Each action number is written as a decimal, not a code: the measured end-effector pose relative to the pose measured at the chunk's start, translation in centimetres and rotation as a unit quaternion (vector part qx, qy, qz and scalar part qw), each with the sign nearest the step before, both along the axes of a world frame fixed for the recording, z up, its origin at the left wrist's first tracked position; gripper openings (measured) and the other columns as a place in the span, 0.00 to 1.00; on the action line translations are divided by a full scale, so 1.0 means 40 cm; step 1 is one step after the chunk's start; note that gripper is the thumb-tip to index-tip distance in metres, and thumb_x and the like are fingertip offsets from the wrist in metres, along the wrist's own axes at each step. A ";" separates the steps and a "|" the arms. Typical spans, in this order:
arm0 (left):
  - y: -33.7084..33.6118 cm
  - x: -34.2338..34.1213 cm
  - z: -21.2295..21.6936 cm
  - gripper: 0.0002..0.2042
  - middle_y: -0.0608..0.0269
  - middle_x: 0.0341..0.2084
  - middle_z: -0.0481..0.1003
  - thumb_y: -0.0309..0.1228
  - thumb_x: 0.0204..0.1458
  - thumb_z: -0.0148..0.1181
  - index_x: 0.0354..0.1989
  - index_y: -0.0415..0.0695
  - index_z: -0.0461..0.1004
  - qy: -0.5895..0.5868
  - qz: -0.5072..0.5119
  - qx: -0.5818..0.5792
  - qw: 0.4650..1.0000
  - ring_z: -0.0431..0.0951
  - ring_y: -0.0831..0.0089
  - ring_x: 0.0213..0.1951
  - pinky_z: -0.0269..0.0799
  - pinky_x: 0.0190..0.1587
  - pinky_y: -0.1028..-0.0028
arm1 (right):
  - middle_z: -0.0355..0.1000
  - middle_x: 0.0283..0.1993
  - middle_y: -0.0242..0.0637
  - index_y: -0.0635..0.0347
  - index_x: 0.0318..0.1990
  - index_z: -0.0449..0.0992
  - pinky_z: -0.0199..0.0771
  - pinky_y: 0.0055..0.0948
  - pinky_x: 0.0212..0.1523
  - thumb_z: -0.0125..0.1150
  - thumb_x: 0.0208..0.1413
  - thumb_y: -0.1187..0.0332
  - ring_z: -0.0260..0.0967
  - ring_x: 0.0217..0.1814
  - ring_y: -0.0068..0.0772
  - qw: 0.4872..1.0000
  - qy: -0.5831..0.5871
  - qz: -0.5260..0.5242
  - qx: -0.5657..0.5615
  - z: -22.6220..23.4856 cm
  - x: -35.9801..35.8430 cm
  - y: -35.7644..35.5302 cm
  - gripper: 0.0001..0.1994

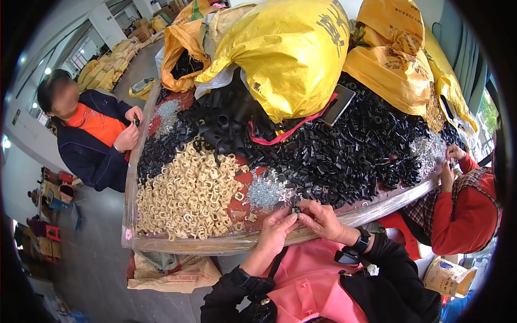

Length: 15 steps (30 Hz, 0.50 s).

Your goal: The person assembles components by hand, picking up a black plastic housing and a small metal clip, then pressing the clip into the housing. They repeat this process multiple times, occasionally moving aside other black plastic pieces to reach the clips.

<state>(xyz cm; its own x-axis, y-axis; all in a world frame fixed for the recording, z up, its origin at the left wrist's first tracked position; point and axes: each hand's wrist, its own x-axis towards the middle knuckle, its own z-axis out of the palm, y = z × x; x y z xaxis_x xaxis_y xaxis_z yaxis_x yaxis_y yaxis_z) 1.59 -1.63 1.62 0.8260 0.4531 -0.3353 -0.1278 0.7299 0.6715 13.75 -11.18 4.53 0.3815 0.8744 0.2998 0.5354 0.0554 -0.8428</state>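
Note:
Just over the table's near edge, my left hand (274,231) and my right hand (325,222) meet, fingertips pinched together. Between them is a small black plastic part (295,209), mostly covered by the fingers; its exact kind is too small to make out. Right beyond my fingers lies a heap of small silvery metal pieces (265,192). To the left spreads a big pile of beige plastic clips (186,194). A wide mound of small black plastic parts (334,161) fills the middle and right of the table.
A wooden rim (188,246) borders the table. Yellow sacks (285,48) and a phone (340,105) rest on the black parts. One person (89,129) works at the left, another in red sleeves (452,215) at the right. A paper sack (177,273) lies below the near edge.

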 end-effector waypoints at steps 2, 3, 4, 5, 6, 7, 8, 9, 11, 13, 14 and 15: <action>0.002 -0.001 0.010 0.10 0.64 0.33 0.71 0.26 0.49 0.51 0.40 0.38 0.68 0.000 -0.008 -0.011 1.000 0.72 0.79 0.34 0.71 0.38 0.79 | 0.65 0.22 0.39 0.63 0.35 0.67 0.66 0.26 0.22 0.59 0.44 0.66 0.66 0.21 0.34 0.999 -0.041 -0.005 0.028 -0.012 0.005 0.003 0.13; 0.003 -0.001 0.012 0.10 0.64 0.33 0.71 0.26 0.49 0.51 0.40 0.39 0.68 0.000 -0.012 -0.016 1.000 0.72 0.79 0.33 0.71 0.37 0.79 | 0.65 0.22 0.39 0.63 0.35 0.67 0.66 0.26 0.22 0.59 0.44 0.66 0.66 0.21 0.34 0.999 -0.041 -0.005 0.028 -0.017 0.010 0.005 0.13; 0.005 -0.003 0.008 0.10 0.64 0.33 0.71 0.26 0.49 0.51 0.40 0.39 0.68 -0.001 -0.012 -0.017 1.000 0.72 0.79 0.33 0.71 0.37 0.79 | 0.65 0.22 0.38 0.63 0.34 0.67 0.66 0.26 0.22 0.60 0.43 0.65 0.65 0.20 0.34 0.996 -0.077 0.013 0.043 -0.021 0.019 0.008 0.13; 0.005 -0.006 0.002 0.11 0.65 0.32 0.71 0.28 0.49 0.52 0.40 0.39 0.68 0.011 -0.026 -0.019 0.999 0.72 0.80 0.33 0.70 0.37 0.80 | 0.65 0.22 0.37 0.62 0.33 0.67 0.65 0.27 0.22 0.60 0.41 0.64 0.65 0.20 0.35 0.992 -0.112 0.030 0.057 -0.024 0.026 0.010 0.14; 0.006 -0.008 -0.001 0.11 0.66 0.32 0.71 0.29 0.48 0.52 0.40 0.39 0.68 0.022 -0.040 -0.020 0.999 0.71 0.80 0.32 0.70 0.36 0.80 | 0.65 0.21 0.37 0.62 0.32 0.67 0.65 0.27 0.21 0.61 0.40 0.63 0.65 0.20 0.35 0.985 -0.147 0.048 0.071 -0.025 0.033 0.012 0.15; 0.007 -0.010 -0.003 0.12 0.67 0.32 0.71 0.31 0.48 0.53 0.40 0.39 0.69 0.032 -0.054 -0.021 0.998 0.71 0.81 0.32 0.69 0.36 0.81 | 0.65 0.21 0.37 0.62 0.32 0.67 0.65 0.27 0.21 0.61 0.40 0.63 0.65 0.20 0.35 0.985 -0.148 0.049 0.070 -0.025 0.037 0.014 0.15; 0.009 -0.011 -0.006 0.12 0.67 0.32 0.71 0.31 0.48 0.53 0.40 0.39 0.69 0.032 -0.053 -0.023 0.998 0.71 0.81 0.32 0.69 0.36 0.81 | 0.64 0.21 0.36 0.61 0.31 0.67 0.65 0.27 0.21 0.61 0.39 0.62 0.65 0.20 0.34 0.978 -0.188 0.056 0.077 -0.024 0.042 0.016 0.15; 0.012 -0.013 -0.005 0.12 0.66 0.31 0.71 0.31 0.49 0.53 0.40 0.39 0.69 0.031 -0.064 -0.019 0.997 0.71 0.81 0.32 0.69 0.35 0.81 | 0.64 0.20 0.35 0.61 0.30 0.67 0.65 0.27 0.20 0.62 0.38 0.61 0.64 0.19 0.33 0.968 -0.227 0.064 0.085 -0.023 0.046 0.019 0.15; 0.014 -0.017 0.002 0.12 0.66 0.31 0.71 0.32 0.49 0.52 0.40 0.39 0.68 0.031 -0.088 -0.013 0.996 0.71 0.82 0.31 0.69 0.34 0.82 | 0.63 0.20 0.34 0.61 0.30 0.67 0.64 0.27 0.20 0.62 0.37 0.61 0.64 0.19 0.33 0.957 -0.266 0.072 0.090 -0.024 0.044 0.024 0.16; 0.018 -0.022 0.002 0.12 0.65 0.30 0.71 0.32 0.50 0.50 0.40 0.38 0.68 0.032 -0.089 0.001 0.995 0.71 0.81 0.31 0.69 0.34 0.82 | 0.62 0.19 0.33 0.60 0.28 0.67 0.64 0.27 0.20 0.62 0.37 0.60 0.63 0.18 0.32 0.949 -0.289 0.080 0.100 -0.018 0.040 0.031 0.15; 0.021 -0.025 0.002 0.12 0.63 0.30 0.71 0.31 0.51 0.49 0.41 0.37 0.67 0.034 -0.092 0.017 0.995 0.72 0.80 0.30 0.70 0.33 0.82 | 0.62 0.19 0.33 0.60 0.27 0.67 0.64 0.27 0.19 0.62 0.36 0.60 0.63 0.18 0.32 0.944 -0.300 0.085 0.106 -0.014 0.038 0.035 0.15; 0.028 -0.026 0.003 0.12 0.62 0.30 0.71 0.31 0.51 0.48 0.41 0.36 0.66 0.036 -0.095 0.035 0.994 0.72 0.79 0.30 0.70 0.32 0.82 | 0.62 0.19 0.33 0.60 0.27 0.67 0.64 0.27 0.19 0.62 0.36 0.60 0.63 0.18 0.32 0.943 -0.302 0.087 0.107 -0.010 0.037 0.042 0.15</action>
